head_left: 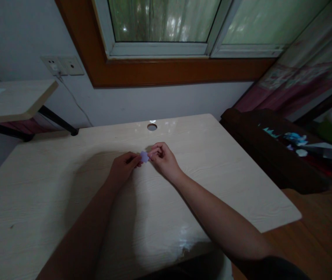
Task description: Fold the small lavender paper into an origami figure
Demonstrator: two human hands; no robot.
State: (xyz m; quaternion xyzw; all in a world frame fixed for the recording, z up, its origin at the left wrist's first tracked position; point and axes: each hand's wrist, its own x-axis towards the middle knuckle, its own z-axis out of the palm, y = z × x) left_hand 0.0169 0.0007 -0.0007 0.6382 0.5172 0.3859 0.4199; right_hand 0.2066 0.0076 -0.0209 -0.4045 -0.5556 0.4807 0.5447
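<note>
From the head view, the left hand (124, 166) and the right hand (162, 158) meet over the middle of the pale wooden surface (52, 186), fingers curled shut, each pinching one side of a small purple paper piece (144, 156) held between them. A round hole (152, 126) sits near the far edge, below the window (166, 23).

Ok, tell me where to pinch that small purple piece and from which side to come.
Pinch the purple piece lightly at its side edges, since it looks thin and small. The left hand meets its left edge, the right hand its right edge, over the desk. Its exact shape is too small to tell.
</note>
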